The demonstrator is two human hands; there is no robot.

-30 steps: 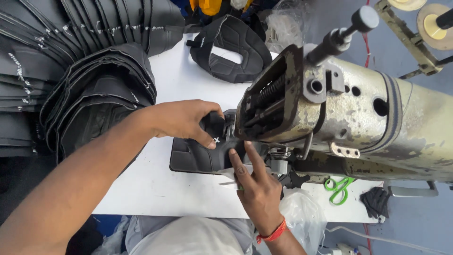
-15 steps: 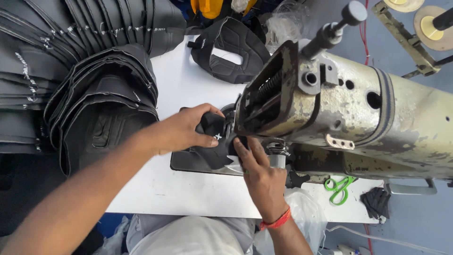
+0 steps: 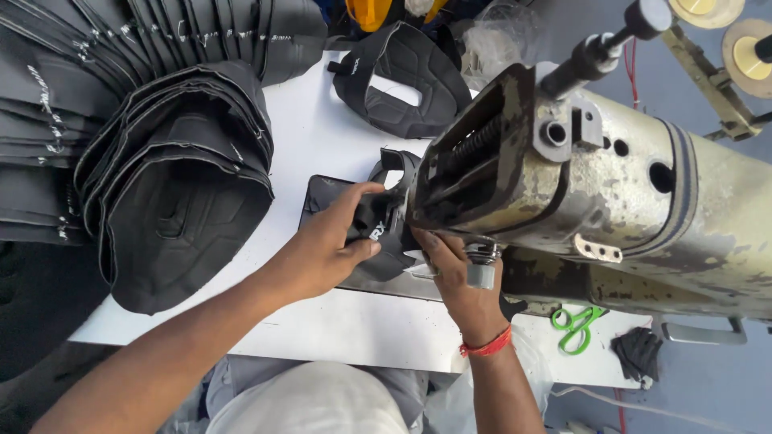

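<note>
Looks like mid-stitch feeding: the left hand [image 3: 326, 249] is clamped around the black padded fabric piece [image 3: 378, 229] at frame centre, right hand [image 3: 458, 269] pinching its edge under the worn sewing machine [image 3: 611, 193] head, so next probably calls for easing it steadily along the seam.

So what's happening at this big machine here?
A person is feeding a black padded fabric piece under the head of an old industrial sewing machine. The left hand grips the piece, while the right hand steadies it close under the machine head. A stack of similar black pieces lies on the white table to the left, and green scissors lie to the right.
</note>
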